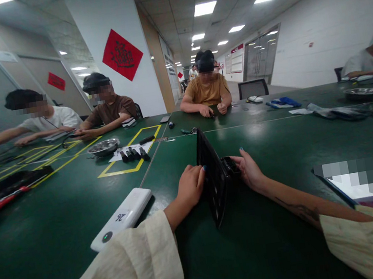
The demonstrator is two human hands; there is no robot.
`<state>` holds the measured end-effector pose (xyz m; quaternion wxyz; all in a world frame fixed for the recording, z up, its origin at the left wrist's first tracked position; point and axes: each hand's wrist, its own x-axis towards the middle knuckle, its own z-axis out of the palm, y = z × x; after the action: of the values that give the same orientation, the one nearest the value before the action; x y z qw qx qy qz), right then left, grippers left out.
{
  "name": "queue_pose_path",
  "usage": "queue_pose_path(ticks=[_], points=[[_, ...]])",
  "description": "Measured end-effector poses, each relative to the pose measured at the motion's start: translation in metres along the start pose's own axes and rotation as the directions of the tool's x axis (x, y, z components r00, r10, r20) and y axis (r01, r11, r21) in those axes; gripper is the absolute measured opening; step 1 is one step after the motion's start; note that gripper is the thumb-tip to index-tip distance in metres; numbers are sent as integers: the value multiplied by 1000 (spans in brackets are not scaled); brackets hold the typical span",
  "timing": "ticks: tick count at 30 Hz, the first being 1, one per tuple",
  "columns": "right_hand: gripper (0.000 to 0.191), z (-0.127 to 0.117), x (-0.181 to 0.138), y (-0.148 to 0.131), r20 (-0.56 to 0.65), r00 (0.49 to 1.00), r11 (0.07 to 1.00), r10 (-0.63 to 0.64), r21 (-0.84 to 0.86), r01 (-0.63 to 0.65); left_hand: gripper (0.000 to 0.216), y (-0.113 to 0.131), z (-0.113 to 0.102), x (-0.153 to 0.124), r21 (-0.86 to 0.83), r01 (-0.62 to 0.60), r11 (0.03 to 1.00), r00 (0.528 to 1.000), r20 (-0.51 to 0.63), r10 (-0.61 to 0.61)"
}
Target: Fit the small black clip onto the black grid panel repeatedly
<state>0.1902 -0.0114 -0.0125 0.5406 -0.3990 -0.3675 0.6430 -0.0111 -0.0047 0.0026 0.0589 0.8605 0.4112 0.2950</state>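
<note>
A thin black panel (213,182) with a raised rim stands almost edge-on above the green table, in front of me. My left hand (191,185) is closed at its left side, the fingers against the panel. A dark ribbed block (230,166) sticks out from the panel's other side. My right hand (249,169) grips this block from the right, the thumb raised; some fingers are partly hidden behind it. Left of my left hand lies a white power bank (123,218) marked 26.
Several small black parts (134,154) lie on paper within yellow tape, near a metal bowl (103,148). A tablet-like device (353,188) lies at the right, with a second metal bowl (363,93) farther back. Across the table sits a co-worker (205,94); others sit at both sides.
</note>
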Motion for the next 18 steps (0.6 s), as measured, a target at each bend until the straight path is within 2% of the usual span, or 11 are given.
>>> queue_pose_path(ticks=[5, 10, 13, 18], points=[[56, 4, -2, 3, 27, 999, 998, -42, -45, 44, 45, -4, 4, 0, 14, 19, 1000, 1000, -18, -18], [46, 6, -3, 8, -8, 993, 982, -120, -148, 118, 51, -3, 6, -1, -54, 152, 987, 988, -17, -153], [43, 5, -3, 11, 9, 989, 977, -147, -154, 146, 51, -1, 7, -2, -87, 142, 986, 989, -16, -144], [44, 4, -2, 12, -22, 986, 969, -164, -191, 157, 49, -1, 6, -2, -49, 157, 986, 986, -53, -160]])
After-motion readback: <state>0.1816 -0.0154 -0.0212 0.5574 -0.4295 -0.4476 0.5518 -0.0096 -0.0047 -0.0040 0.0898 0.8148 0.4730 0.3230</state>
